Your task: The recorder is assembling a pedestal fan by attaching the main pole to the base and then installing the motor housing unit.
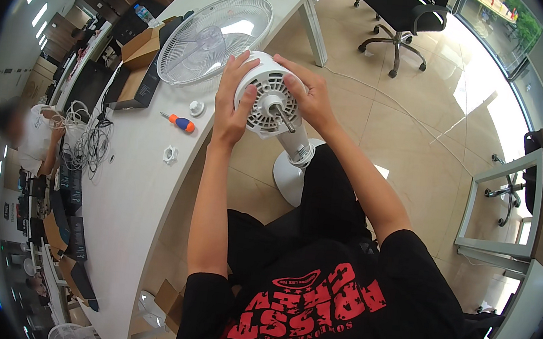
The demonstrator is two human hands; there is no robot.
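Both of my hands grip the white motor housing of a pedestal fan, one on each side. My left hand wraps its left side, the thumb on the slotted front. From the right, my right hand holds the top and side with its thumb near the vents. A bare metal shaft sticks out of the housing's middle. Below it the white stand runs down to a round base on the floor, beside my leg.
On the white table at left lie a fan grille with blades, a screwdriver, a white knob, a white ring nut, an open cardboard box and tangled cables. Another person is beyond the table. An office chair stands at far right.
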